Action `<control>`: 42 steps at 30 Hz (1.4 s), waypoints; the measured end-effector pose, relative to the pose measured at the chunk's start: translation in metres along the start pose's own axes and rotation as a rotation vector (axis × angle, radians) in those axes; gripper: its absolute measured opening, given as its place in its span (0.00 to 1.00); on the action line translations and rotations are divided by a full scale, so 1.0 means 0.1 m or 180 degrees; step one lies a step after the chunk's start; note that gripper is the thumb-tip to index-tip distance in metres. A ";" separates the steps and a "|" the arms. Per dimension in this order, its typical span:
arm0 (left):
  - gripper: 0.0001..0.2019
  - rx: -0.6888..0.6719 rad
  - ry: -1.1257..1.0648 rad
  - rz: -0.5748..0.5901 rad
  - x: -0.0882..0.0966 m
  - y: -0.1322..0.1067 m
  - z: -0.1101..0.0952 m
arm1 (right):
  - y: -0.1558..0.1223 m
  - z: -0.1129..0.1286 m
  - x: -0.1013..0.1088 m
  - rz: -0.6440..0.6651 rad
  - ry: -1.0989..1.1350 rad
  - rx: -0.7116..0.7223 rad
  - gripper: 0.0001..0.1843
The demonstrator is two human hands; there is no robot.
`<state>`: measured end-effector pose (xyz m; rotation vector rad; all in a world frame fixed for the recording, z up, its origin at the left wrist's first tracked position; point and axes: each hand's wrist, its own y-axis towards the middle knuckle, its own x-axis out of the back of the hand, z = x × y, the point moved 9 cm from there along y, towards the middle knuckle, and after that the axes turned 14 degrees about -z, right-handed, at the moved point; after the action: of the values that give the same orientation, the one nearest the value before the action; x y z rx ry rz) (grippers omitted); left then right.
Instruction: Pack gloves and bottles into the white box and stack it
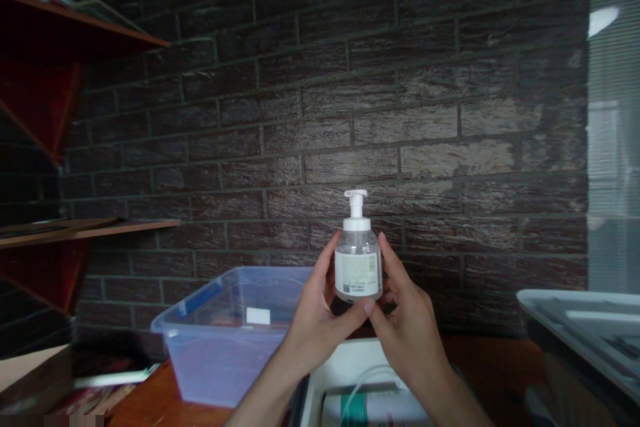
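A clear pump bottle with a white pump head and a pale label stands upright in the air, held between my two hands. My left hand grips its left side, thumb under the base. From the right, my right hand closes on the other side, its thumb meeting the left one below the bottle. Small print and a square code show on the label. Beneath my hands is a white container with a green-and-white item and a pale tube or cord in it.
A bluish translucent plastic bin stands on the wooden table at left. At right is a grey-lidded container. Wooden shelves jut out at the left, with a cardboard box below. A dark brick wall rises behind.
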<state>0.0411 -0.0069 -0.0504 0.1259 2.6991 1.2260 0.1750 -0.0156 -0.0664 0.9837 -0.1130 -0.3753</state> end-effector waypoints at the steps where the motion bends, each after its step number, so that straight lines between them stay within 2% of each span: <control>1: 0.47 0.0006 -0.0001 0.0003 0.00 0.00 0.00 | 0.00 0.00 0.00 0.0007 0.0026 0.0012 0.50; 14: 0.47 0.0102 -0.0042 -0.0024 -0.01 0.00 0.02 | 0.00 0.06 0.01 -0.0054 -0.0058 0.0308 0.45; 24: 0.46 0.0040 0.0106 -0.0141 0.05 0.02 0.06 | 0.01 0.09 0.04 -0.0181 -0.0302 0.0464 0.45; 31: 0.47 0.0104 -0.0041 -0.0165 0.05 0.01 0.05 | 0.02 0.10 0.04 -0.0222 -0.0270 0.0462 0.46; 38: 0.43 0.0071 -0.0108 -0.0157 0.02 0.02 0.00 | 0.01 0.11 0.05 -0.0227 -0.0271 0.0523 0.49; 42: 0.42 0.0163 -0.0156 -0.0069 -0.01 0.01 -0.01 | 0.02 0.08 0.03 -0.0217 -0.0160 0.0360 0.46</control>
<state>0.0418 -0.0066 -0.0488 0.1312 2.6834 1.1333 0.1765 -0.0220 -0.0610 1.0920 -0.1477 -0.4601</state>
